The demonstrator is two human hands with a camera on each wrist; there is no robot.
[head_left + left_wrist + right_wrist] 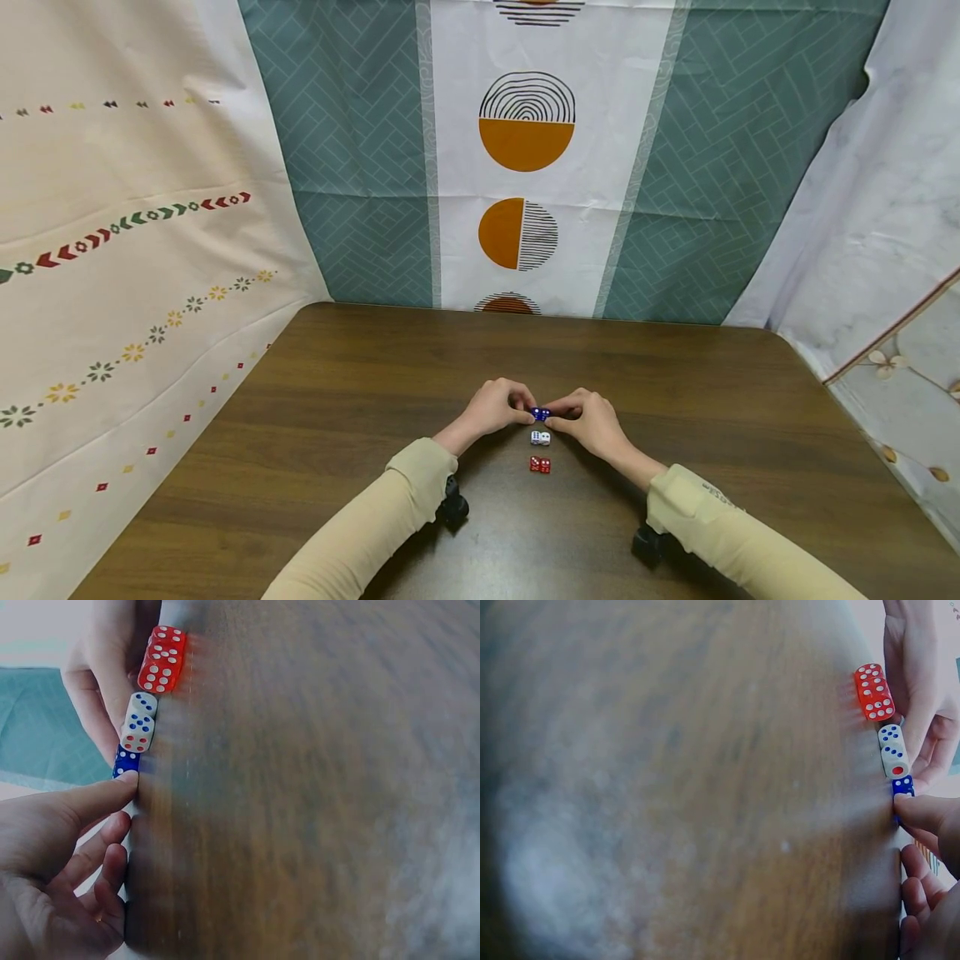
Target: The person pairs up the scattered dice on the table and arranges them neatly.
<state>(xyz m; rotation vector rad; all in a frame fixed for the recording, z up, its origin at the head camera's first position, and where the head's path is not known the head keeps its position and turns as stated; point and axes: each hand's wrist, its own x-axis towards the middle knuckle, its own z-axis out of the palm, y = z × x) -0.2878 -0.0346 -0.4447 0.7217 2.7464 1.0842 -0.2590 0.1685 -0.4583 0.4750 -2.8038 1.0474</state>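
Two blue dice sit side by side on the table at the far end of a line of coloured pairs. My left hand pinches the blue pair from the left with thumb and fingertips. From the right, my right hand pinches the same pair, its thumb on the near face of a blue die. Just nearer lie two white dice set together, then two red dice. Neither hand holds the white or red pairs.
The brown wooden table reaches back to a green and white patterned curtain. Pale patterned cloth hangs along the left side, and marbled cloth along the right. Black wrist devices sit under both sleeves.
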